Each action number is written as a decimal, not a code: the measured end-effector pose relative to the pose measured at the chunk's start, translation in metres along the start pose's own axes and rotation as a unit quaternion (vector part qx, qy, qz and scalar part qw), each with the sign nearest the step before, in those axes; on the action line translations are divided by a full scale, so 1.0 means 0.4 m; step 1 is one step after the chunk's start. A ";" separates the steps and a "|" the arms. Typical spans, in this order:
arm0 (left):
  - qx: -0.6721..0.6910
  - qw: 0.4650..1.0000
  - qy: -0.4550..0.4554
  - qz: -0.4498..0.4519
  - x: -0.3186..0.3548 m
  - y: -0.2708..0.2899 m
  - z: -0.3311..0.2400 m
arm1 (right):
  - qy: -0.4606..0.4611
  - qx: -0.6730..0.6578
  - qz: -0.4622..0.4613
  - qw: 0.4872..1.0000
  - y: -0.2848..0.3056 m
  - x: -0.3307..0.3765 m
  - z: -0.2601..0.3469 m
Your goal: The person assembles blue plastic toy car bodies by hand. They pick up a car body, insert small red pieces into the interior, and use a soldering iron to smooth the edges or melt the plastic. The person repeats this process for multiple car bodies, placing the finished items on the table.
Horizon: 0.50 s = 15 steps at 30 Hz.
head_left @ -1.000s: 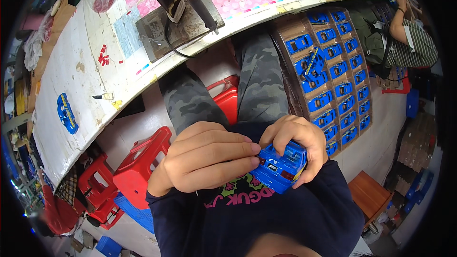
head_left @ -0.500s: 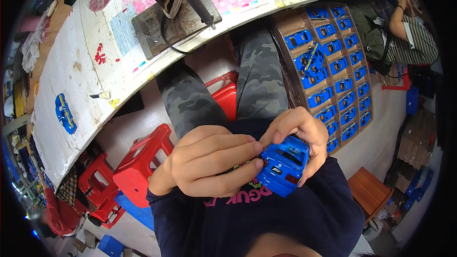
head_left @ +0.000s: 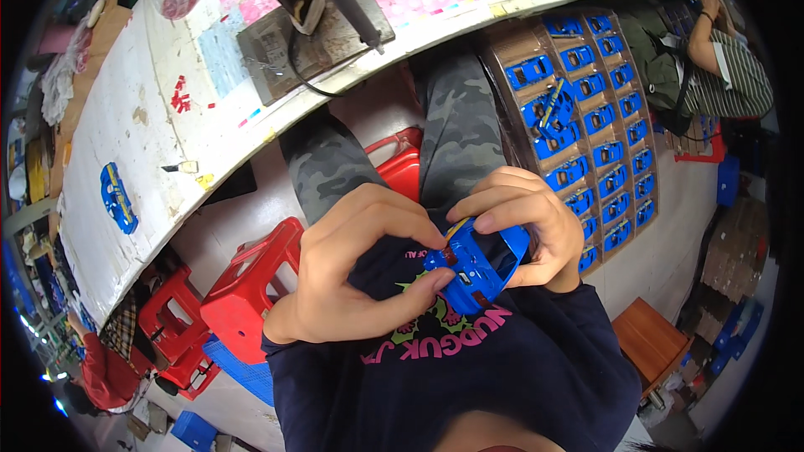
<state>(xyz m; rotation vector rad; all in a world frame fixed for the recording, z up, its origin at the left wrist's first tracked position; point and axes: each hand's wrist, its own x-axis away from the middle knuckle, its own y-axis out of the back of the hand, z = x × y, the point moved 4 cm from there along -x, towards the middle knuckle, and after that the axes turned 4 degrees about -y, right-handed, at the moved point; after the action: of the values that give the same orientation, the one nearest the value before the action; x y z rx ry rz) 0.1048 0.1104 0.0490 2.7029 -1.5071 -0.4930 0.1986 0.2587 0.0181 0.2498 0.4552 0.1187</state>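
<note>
As the left hand [head_left: 356, 272] slides its thumb in under the blue toy car body [head_left: 476, 264], the right hand [head_left: 523, 222] has rolled the shell over since a second ago, so the hollow underside now faces up, held tight in front of the chest at 5 o'clock. That turn suggests the fitting work is now on the inside; out at 2 o'clock the cardboard tray [head_left: 586, 117] of finished blue cars waits beside the knee.
</note>
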 end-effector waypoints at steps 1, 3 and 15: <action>-0.006 0.999 0.032 0.008 -0.001 0.003 0.005 | -0.009 0.025 -0.001 1.000 0.000 0.001 0.001; -0.011 0.994 0.107 0.007 0.000 0.005 0.016 | -0.027 0.074 -0.004 0.997 -0.002 0.005 0.006; -0.255 0.966 0.028 -0.025 0.025 0.039 -0.001 | -0.087 0.108 0.053 0.989 -0.043 -0.015 -0.012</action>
<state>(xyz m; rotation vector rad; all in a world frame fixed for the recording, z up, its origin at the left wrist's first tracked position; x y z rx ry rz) 0.0967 0.0937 0.0492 2.3318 -1.1062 -0.6871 0.1921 0.2423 0.0119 0.4936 0.2799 0.1512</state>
